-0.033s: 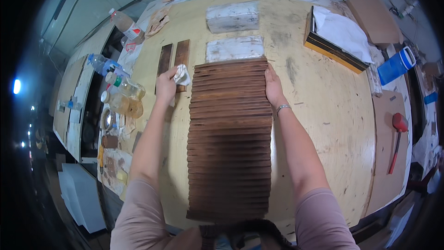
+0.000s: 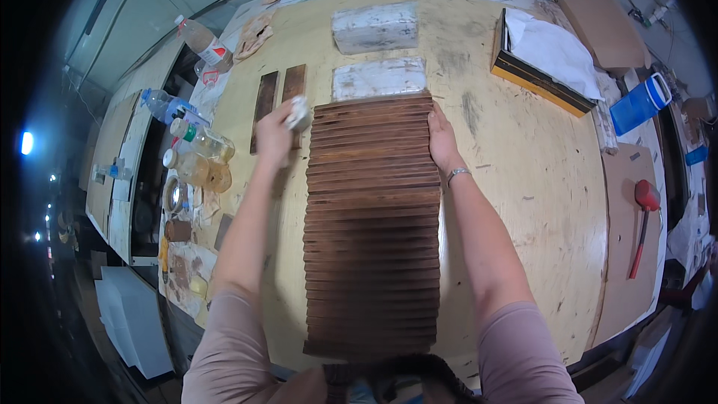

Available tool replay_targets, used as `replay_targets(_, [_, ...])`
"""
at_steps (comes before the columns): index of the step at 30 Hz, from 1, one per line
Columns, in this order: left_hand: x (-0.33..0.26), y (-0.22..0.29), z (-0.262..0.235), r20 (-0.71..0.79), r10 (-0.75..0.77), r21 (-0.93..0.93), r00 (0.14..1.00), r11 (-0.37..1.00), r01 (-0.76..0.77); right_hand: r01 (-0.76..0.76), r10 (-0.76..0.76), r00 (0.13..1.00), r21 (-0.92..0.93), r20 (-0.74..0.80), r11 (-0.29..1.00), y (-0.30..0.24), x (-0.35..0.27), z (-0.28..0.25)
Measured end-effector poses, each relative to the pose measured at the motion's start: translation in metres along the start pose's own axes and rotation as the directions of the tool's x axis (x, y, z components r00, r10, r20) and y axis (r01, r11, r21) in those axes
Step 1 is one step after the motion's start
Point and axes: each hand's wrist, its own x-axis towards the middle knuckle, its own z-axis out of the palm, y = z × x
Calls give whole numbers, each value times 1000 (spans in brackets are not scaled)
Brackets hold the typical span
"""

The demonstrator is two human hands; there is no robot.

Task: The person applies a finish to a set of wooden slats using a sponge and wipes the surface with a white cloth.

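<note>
A dark brown ribbed wooden panel [image 2: 372, 202] made of many slats lies lengthwise in front of me. My left hand [image 2: 275, 135], slightly smeared by motion, is closed on a crumpled white cloth [image 2: 300, 114] just off the panel's upper left edge. Under and beyond that hand lie two narrow brown wooden strips, a left strip [image 2: 265, 105] and a right strip [image 2: 295, 84]. My right hand [image 2: 443, 141] grips the panel's upper right edge, fingers pointing away from me. Past the panel's far end sit two white wrapped blocks, a near block [image 2: 380, 78] and a far block [image 2: 375, 28].
Several plastic bottles [image 2: 213, 142] line the left side of the wooden table [image 2: 516, 209], with a tape roll [image 2: 175, 194] nearby. Rags [image 2: 254, 36] lie at the back left. At right are a black-and-yellow box [image 2: 535, 82] with white sheeting, a blue jug [image 2: 636, 107] and a red mallet [image 2: 646, 198].
My left hand has shifted slightly, and the cloth has moved a little up and to the right. My right hand stays in place on the panel.
</note>
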Motion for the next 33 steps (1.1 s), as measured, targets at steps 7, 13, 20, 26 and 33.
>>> replay_targets(7, [-13, 38, 138, 241, 555, 239, 796, 761, -603, 10, -13, 997, 45, 71, 999, 3, 7, 0])
replay_targets(13, [-23, -15, 35, 165, 319, 434, 933, 826, -359, 3, -3, 1000, 15, 9, 1000, -6, -2, 5])
replay_targets(20, [-11, 77, 167, 242, 503, 182, 830, 816, -548, 1, -3, 1000, 88, 21, 996, -5, 1, 9])
replay_targets(26, [-23, 20, 83, 174, 353, 237, 919, 891, -387, -20, 20, 1000, -1, -13, 1000, -7, -4, -2])
replay_targets(33, [-14, 25, 113, 144, 524, 300, 840, 785, -542, -8, 8, 1000, -6, 18, 1000, -4, 0, 8])
